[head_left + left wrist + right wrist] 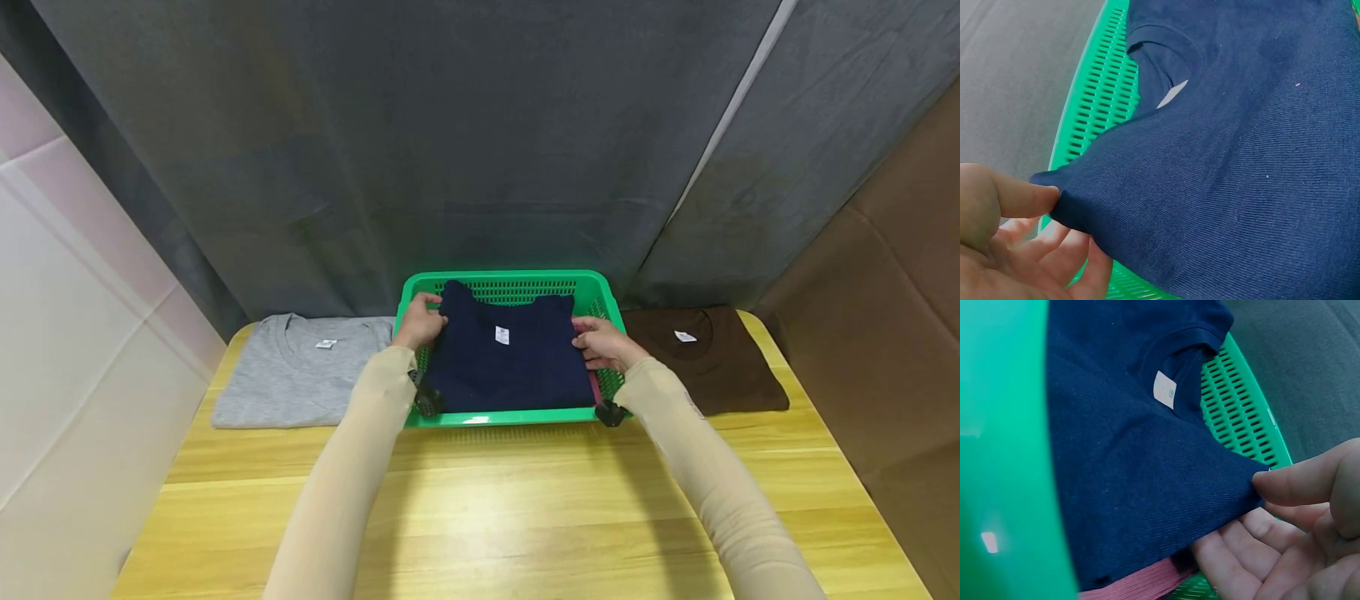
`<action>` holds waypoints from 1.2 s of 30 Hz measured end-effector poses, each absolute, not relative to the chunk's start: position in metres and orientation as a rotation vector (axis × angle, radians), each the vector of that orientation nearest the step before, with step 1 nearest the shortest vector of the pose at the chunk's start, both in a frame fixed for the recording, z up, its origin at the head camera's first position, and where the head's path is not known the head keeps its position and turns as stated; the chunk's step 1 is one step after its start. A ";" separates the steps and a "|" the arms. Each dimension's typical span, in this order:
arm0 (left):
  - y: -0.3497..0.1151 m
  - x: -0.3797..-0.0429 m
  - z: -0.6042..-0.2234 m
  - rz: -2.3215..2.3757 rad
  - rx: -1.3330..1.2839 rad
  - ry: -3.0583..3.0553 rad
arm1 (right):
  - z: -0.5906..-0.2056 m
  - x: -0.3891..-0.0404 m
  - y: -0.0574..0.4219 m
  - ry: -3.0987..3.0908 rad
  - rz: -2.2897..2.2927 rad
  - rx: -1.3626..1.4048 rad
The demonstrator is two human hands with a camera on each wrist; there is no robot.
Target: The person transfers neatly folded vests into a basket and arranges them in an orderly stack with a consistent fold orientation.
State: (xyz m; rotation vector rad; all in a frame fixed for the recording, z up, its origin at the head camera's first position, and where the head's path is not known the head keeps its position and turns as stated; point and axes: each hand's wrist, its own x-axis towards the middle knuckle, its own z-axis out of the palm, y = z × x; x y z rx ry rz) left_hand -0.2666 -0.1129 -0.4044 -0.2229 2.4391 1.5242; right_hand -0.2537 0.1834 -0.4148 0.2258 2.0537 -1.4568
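A folded navy T-shirt (510,367) with a white neck label lies in a green plastic basket (517,417). My left hand (422,321) pinches its left edge near the shoulder, thumb on top and fingers beneath, as the left wrist view shows. On the opposite side my right hand (603,343) pinches the other shoulder edge between thumb and fingers. Both pinched corners are raised a little in the wrist views. Under the navy shirt a strip of pink cloth (1147,584) peeks out on the right; the rest of it is hidden.
To the left of the basket lies a folded grey T-shirt (300,379), and to the right a folded dark brown T-shirt (720,367). All stand on a wooden table (480,517). A dark grey curtain (450,150) hangs right behind the basket.
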 end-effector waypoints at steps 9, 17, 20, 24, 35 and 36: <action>-0.114 -0.268 -0.404 1.480 -0.222 2.434 | -0.414 -0.251 0.184 2.075 -1.436 0.218; -0.114 -0.268 -0.405 1.474 -0.239 2.417 | -0.415 -0.252 0.183 2.057 -1.441 0.210; -0.114 -0.268 -0.405 1.486 -0.240 2.401 | -0.415 -0.252 0.184 2.057 -1.437 0.218; -0.113 -0.267 -0.404 1.498 -0.245 2.389 | -0.414 -0.251 0.184 2.048 -1.428 0.229; -0.113 -0.268 -0.402 1.495 -0.238 2.344 | -0.415 -0.250 0.186 2.019 -1.419 0.230; -0.113 -0.268 -0.403 1.498 -0.236 2.338 | -0.415 -0.250 0.186 2.019 -1.417 0.229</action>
